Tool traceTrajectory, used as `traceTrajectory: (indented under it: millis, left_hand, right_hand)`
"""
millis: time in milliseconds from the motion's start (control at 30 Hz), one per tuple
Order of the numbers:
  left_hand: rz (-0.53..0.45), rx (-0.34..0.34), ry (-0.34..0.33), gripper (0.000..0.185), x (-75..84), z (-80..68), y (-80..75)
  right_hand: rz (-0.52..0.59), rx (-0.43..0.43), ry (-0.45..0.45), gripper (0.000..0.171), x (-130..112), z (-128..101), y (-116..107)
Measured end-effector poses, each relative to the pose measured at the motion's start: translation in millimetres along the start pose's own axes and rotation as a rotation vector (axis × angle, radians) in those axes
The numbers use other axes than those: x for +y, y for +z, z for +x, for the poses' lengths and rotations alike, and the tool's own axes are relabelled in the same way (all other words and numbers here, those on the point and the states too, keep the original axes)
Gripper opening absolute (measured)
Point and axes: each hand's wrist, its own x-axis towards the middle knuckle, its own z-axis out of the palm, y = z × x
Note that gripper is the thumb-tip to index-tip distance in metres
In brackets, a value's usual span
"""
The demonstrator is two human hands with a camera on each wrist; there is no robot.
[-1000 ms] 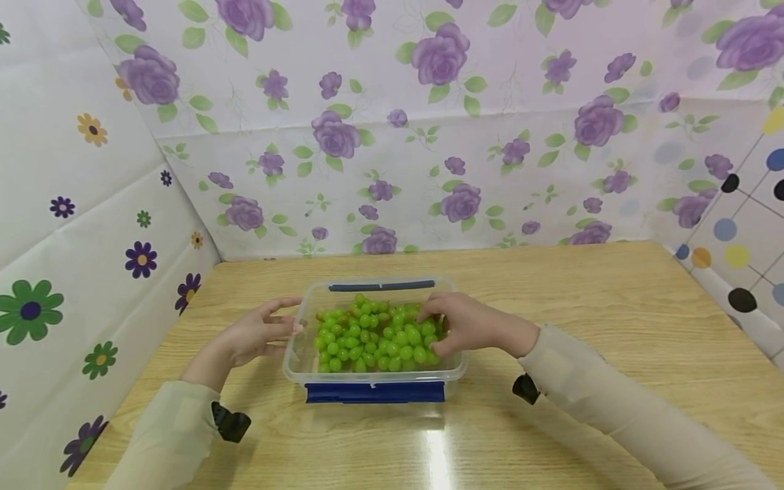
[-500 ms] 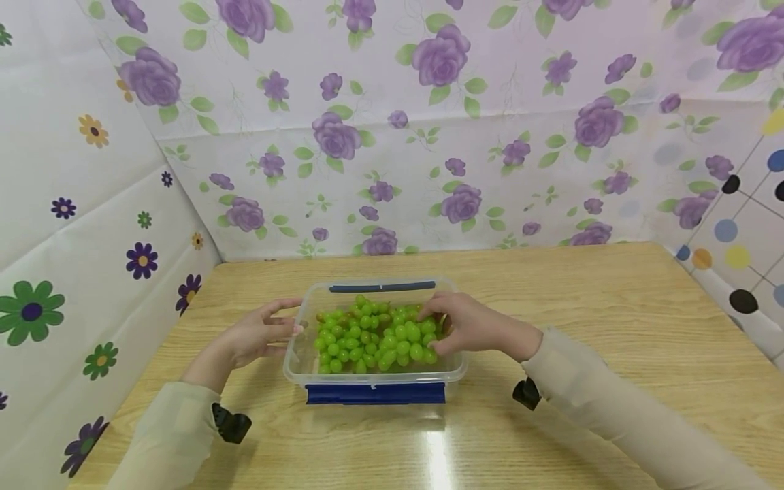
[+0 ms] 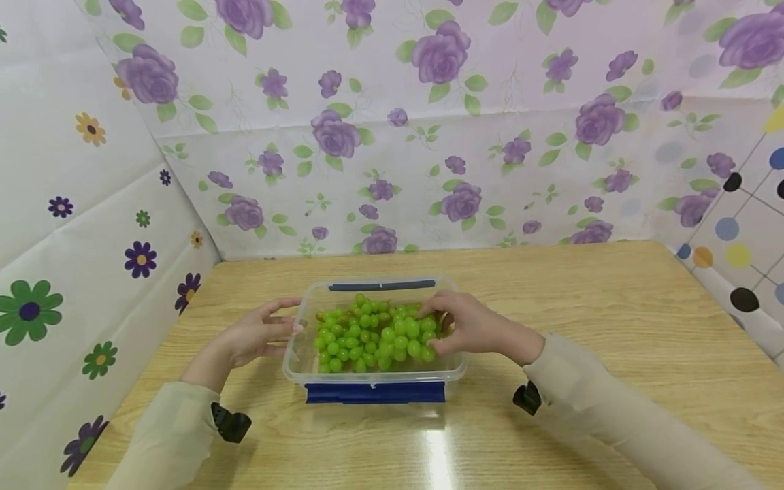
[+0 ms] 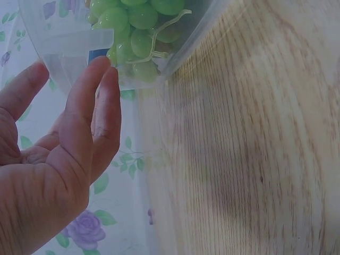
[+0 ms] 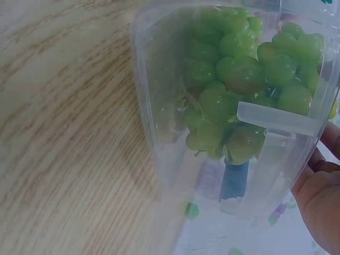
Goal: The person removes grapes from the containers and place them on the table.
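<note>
While the right hand [image 3: 468,323] reaches over the three o'clock wall, its thumb and curled fingers [image 3: 436,300] pinch the side of a plump bunch of round, glossy green grapes [image 3: 405,338]. The gap between them is partly closed, with the bunch filling it. At nine o'clock, the left hand [image 3: 257,333] has its fingers [image 4: 79,106] loosely spread and gently bent, gripping nothing, tips at the outside of the wall; I cannot tell whether every tip touches.

Around the pinched bunch is a clear, rectangular plastic container [image 3: 373,376], lidless, and the bunch sits inside it towards four o'clock. More small green grapes, a few tinged brown [image 3: 346,340], fill the part towards nine o'clock. A thin, pale stem [image 4: 154,40] shows in the left wrist view. Dark blue plastic clasps hang at six o'clock [image 3: 375,393] and lie along the rim at twelve [image 3: 382,286].

Cream sleeves [image 3: 618,401] cover both forearms, each wrist bearing a small black device [image 3: 231,423]. Beneath everything lies a pale, wood-grained surface [image 3: 582,299]; beyond it, at twelve o'clock, hangs a white sheet printed with purple roses [image 3: 398,156].
</note>
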Motion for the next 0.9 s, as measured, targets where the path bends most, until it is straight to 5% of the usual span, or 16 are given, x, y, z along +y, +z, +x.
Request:
traceTrajectory:
  millis: [900]
  left_hand:
    - [0.021,0.026,-0.005,0.076,0.5,-1.3,3.1]
  right_hand:
    - [0.051,0.12,-0.019,0.037,-0.4,-3.6,-2.8]
